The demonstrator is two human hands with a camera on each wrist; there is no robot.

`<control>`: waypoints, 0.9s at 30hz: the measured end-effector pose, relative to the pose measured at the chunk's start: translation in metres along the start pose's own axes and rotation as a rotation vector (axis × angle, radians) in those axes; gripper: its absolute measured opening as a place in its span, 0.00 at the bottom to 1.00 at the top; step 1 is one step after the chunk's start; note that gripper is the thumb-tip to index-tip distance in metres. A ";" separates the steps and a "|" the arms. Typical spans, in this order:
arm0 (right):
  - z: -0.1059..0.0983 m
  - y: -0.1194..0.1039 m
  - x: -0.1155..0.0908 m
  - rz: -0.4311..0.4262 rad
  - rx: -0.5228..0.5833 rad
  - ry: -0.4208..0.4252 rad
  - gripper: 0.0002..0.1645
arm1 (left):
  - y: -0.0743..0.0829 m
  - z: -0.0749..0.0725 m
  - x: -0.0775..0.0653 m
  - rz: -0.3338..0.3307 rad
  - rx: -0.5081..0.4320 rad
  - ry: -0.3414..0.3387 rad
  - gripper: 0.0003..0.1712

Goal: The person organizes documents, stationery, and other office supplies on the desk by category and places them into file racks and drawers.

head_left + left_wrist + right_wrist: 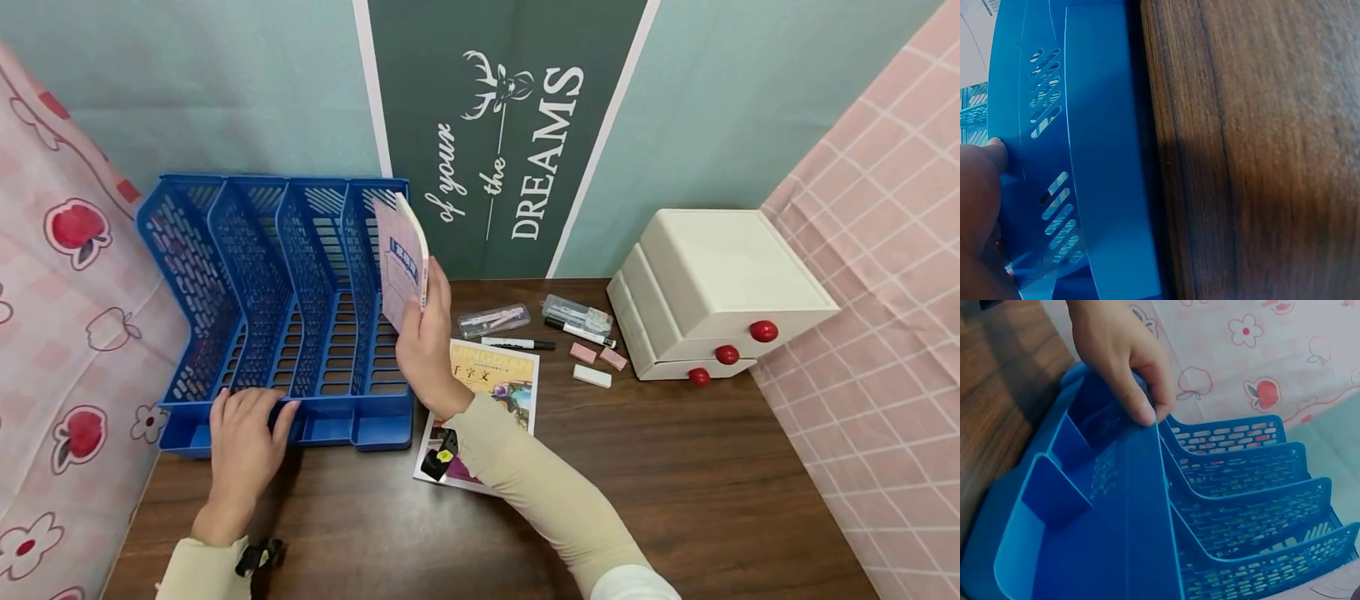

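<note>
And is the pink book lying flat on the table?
No, the right hand holds the pink book upright.

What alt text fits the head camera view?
A person's right hand holds a pink book at the right end of a blue file rack while the left hand grips the rack's front. A white drawer unit with red knobs stands farther right.

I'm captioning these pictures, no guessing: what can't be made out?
Head view: part of the yellow-topped paper book, hidden by the right hand and beige sleeve.
Head view: thin pink paper book, far cover turned away.
Head view: inside the white box with red knobs, behind drawer fronts.
Left wrist view: part of the left hand, past the edge.
</note>
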State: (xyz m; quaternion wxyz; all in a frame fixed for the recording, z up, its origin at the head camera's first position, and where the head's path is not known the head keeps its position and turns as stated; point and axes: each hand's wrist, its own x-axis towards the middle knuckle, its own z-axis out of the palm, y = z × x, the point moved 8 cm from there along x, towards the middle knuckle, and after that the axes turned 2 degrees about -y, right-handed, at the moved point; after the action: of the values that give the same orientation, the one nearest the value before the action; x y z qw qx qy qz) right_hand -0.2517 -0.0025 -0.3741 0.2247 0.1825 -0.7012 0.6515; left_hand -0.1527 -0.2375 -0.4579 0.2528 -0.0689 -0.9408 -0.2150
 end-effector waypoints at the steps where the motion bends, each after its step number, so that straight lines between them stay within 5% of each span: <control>1: 0.002 0.000 -0.001 0.005 0.013 -0.010 0.34 | 0.000 0.000 0.000 0.000 0.000 0.001 0.12; 15: 0.032 0.019 -0.005 0.076 0.078 -0.110 0.38 | 0.000 0.001 0.001 -0.010 -0.009 -0.003 0.12; 27: 0.030 0.037 -0.016 0.135 -0.084 -0.122 0.39 | -0.001 0.001 -0.001 -0.022 -0.010 -0.022 0.12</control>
State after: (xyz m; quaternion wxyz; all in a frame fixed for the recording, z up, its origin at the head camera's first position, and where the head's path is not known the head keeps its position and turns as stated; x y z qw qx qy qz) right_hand -0.2609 -0.0297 -0.4152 0.1447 0.1643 -0.7511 0.6229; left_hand -0.1527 -0.2377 -0.4595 0.2399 -0.0622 -0.9430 -0.2219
